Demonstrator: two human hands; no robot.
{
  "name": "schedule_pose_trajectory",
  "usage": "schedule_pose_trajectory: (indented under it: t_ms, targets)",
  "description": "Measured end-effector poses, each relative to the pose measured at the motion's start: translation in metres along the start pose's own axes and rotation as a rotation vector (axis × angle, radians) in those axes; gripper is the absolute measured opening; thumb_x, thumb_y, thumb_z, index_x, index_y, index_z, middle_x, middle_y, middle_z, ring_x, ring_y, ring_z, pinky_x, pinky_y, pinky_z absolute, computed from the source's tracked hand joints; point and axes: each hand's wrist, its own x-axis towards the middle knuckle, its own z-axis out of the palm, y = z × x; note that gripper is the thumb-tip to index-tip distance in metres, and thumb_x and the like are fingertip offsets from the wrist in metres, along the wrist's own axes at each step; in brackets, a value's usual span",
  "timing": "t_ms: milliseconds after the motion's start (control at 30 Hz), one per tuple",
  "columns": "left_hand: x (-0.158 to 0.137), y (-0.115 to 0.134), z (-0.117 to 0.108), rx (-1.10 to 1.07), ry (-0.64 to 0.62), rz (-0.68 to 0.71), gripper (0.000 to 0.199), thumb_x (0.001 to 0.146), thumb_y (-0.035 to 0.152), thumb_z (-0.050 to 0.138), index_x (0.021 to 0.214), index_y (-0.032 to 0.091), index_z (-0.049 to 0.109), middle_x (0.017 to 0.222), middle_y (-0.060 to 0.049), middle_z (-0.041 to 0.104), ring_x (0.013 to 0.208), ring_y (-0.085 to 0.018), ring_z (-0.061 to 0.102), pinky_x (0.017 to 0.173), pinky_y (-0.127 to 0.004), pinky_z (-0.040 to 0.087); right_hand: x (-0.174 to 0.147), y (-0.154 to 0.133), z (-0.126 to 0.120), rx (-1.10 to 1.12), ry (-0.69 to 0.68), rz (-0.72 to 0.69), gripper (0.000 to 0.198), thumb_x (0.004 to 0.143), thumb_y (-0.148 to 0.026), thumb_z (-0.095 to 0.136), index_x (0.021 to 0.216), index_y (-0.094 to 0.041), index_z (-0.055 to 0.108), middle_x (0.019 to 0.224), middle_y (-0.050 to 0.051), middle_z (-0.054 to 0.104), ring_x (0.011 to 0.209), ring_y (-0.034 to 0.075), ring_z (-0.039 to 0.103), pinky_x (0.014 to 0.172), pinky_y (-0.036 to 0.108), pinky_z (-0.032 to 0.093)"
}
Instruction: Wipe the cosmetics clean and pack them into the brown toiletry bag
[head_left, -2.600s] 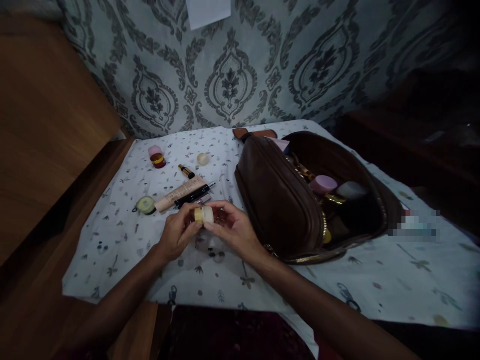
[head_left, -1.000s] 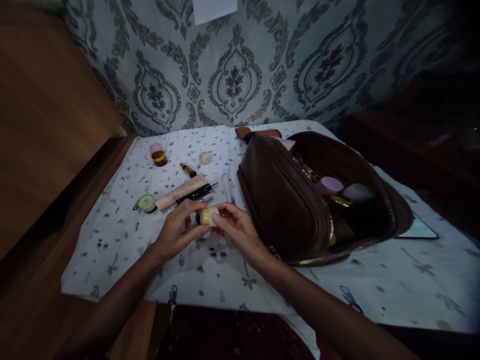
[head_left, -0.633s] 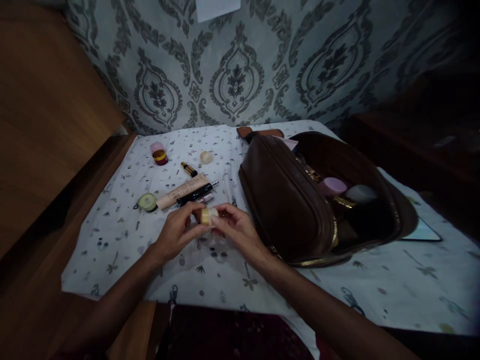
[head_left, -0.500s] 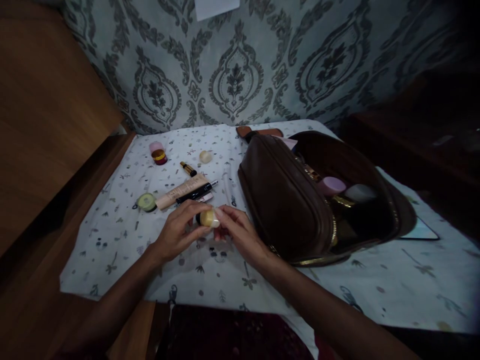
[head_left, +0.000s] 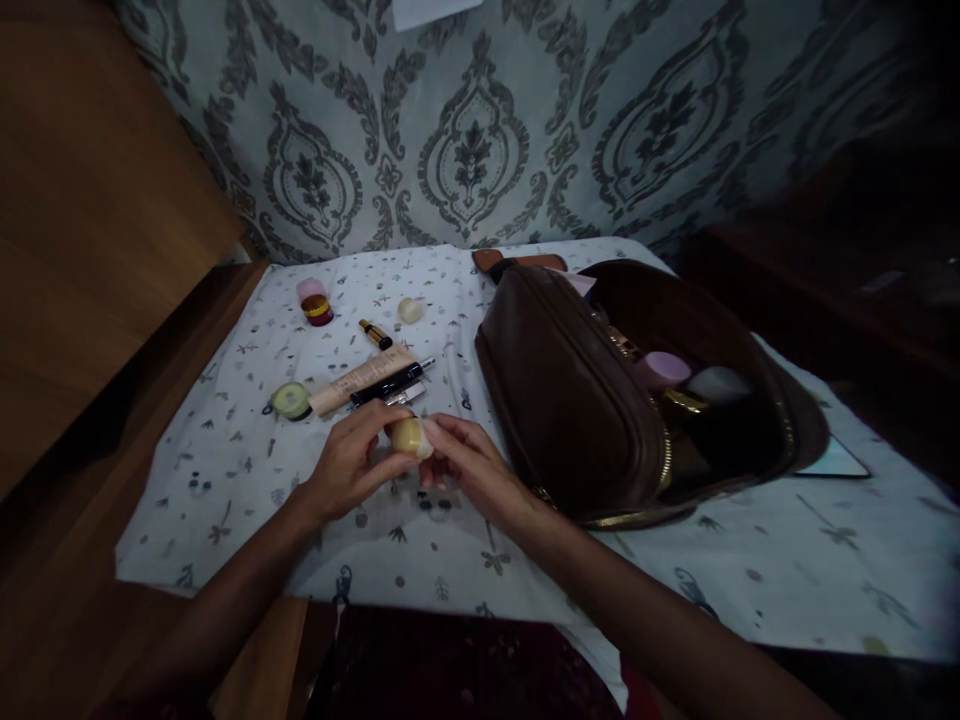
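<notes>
My left hand [head_left: 346,462] and my right hand [head_left: 478,462] meet over the table around a small yellowish cosmetic jar [head_left: 407,438]. The left thumb and fingers grip its left side, while the right fingertips pinch the pale end. Just beyond the hands lie a beige squeeze tube [head_left: 361,380], a slim black tube [head_left: 387,384] and a small pinkish item [head_left: 406,394]. A round green container [head_left: 291,400] sits to their left. Farther back are a gold-and-black lipstick [head_left: 375,334], a pale round piece [head_left: 409,310] and a dark red jar with a pink part [head_left: 315,303].
An open brown bag [head_left: 555,390] stands close by my right hand, with a pink-topped item [head_left: 666,369] and other things inside. A flat dark-edged device [head_left: 838,459] pokes out from under it. Behind the printed tablecloth [head_left: 247,480] rises a patterned wall [head_left: 472,150].
The jar has turned a little between my fingers, and its dark left end is now out of sight. Both hands stay in nearly the same place.
</notes>
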Motion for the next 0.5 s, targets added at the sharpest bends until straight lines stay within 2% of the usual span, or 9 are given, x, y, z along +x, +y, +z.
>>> schedule_pose_trajectory:
  t_ms: [167, 233, 367, 433, 500]
  targets:
    - [0.002, 0.002, -0.006, 0.043, -0.054, -0.042, 0.031, 0.093, 0.036, 0.059, 0.12, 0.021, 0.057, 0.106, -0.008, 0.068, 0.092, -0.021, 0.066, 0.075, -0.031, 0.054, -0.005, -0.001, 0.007, -0.033, 0.057, 0.002, 0.047, 0.077, -0.062, 0.068, 0.087, -0.018, 0.058, 0.068, -0.002, 0.059, 0.054, 0.01, 0.054, 0.051, 0.022, 0.04]
    - [0.005, 0.006, -0.011, 0.056, -0.101, -0.058, 0.03, 0.093, 0.033, 0.058, 0.122, 0.022, 0.057, 0.108, -0.007, 0.067, 0.093, -0.02, 0.066, 0.075, -0.03, 0.055, -0.013, -0.007, 0.009, -0.085, 0.098, -0.024, 0.045, 0.079, -0.06, 0.066, 0.093, -0.018, 0.059, 0.075, -0.001, 0.061, 0.061, 0.011, 0.057, 0.055, 0.023, 0.043]
    - [0.011, 0.022, -0.023, 0.185, -0.228, 0.122, 0.035, 0.094, 0.028, 0.058, 0.128, 0.027, 0.057, 0.115, -0.006, 0.067, 0.106, -0.021, 0.066, 0.088, -0.031, 0.055, -0.044, -0.033, 0.013, -0.44, 0.209, -0.235, 0.037, 0.079, -0.041, 0.074, 0.108, -0.02, 0.064, 0.1, 0.003, 0.065, 0.086, 0.016, 0.061, 0.075, 0.027, 0.049]
    - [0.015, 0.035, -0.026, 0.277, -0.234, 0.206, 0.038, 0.093, 0.031, 0.059, 0.131, 0.028, 0.055, 0.117, -0.006, 0.068, 0.108, -0.023, 0.066, 0.089, -0.032, 0.055, -0.065, -0.053, 0.014, -0.63, 0.214, -0.322, 0.038, 0.076, -0.033, 0.078, 0.109, -0.02, 0.065, 0.101, 0.003, 0.065, 0.092, 0.017, 0.061, 0.082, 0.03, 0.05]
    - [0.024, 0.05, -0.027, 0.282, -0.223, 0.254, 0.038, 0.093, 0.037, 0.06, 0.129, 0.027, 0.055, 0.111, -0.005, 0.07, 0.102, -0.021, 0.067, 0.084, -0.03, 0.056, -0.088, -0.075, 0.011, -0.722, 0.187, -0.336, 0.038, 0.076, -0.03, 0.079, 0.11, -0.021, 0.065, 0.102, 0.004, 0.065, 0.093, 0.017, 0.062, 0.082, 0.029, 0.051]
